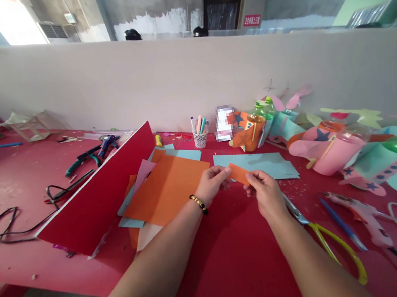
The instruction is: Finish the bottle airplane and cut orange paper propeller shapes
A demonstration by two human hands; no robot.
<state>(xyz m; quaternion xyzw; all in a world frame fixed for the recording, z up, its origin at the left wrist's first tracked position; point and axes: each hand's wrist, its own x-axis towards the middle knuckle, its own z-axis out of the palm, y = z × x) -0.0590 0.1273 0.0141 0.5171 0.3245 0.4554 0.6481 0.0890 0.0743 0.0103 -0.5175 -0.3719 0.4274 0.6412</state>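
Note:
A small orange piece of paper [239, 174] is held up over the red table between my two hands. My left hand [210, 185], with a beaded bracelet at the wrist, pinches its left corner. On the other side my right hand [265, 190] grips its right end between thumb and fingers. Light blue paper [262, 164] lies flat just behind the hands. To the left, a large orange sheet [169, 187] tops a pile of coloured paper. Scissors with yellow handles [323, 236] lie beside my right forearm, which partly hides them.
A red divider board [110, 194] stands on the left, with pliers [81, 160] and a black cable beyond it. Decorated bottle crafts [340, 149] crowd the right. A pink glue gun [368, 221], a blue pen [342, 223] and a cup of markers [201, 139] are also there.

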